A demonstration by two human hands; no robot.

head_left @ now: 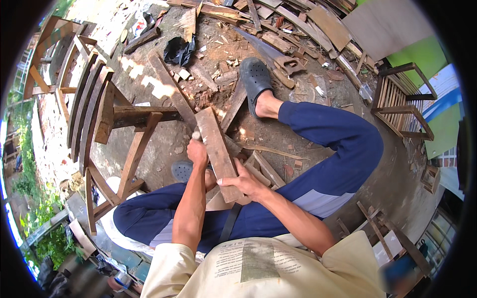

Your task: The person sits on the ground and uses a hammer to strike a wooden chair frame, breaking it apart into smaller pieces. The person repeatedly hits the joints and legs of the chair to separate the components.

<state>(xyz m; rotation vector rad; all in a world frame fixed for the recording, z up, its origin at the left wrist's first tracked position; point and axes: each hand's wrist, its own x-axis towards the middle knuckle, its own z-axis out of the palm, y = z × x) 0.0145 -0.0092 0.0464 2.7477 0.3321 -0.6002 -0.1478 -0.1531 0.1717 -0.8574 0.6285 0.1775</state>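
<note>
A flat brown wooden board (217,149) lies slanting away from my lap, its near end by my right thigh. My right hand (243,182) grips that near end, with the thumb on top and the fingers along its right edge. On the board's left side my left hand (197,152) is closed in a fist. A small pale, rounded tip (196,135) sticks out above that fist; the rest of it is hidden, so its kind cannot be made out. Beneath the board, other wooden pieces (268,169) lie between my legs, partly covered.
At left stands a slatted wooden chair frame (131,116). A handsaw (271,53) rests beyond my clogged foot (256,82), near piled scrap wood (293,30). A long plank (171,89) and a black plastic bag (180,50) lie ahead. A slatted wooden rack (403,107) is at right.
</note>
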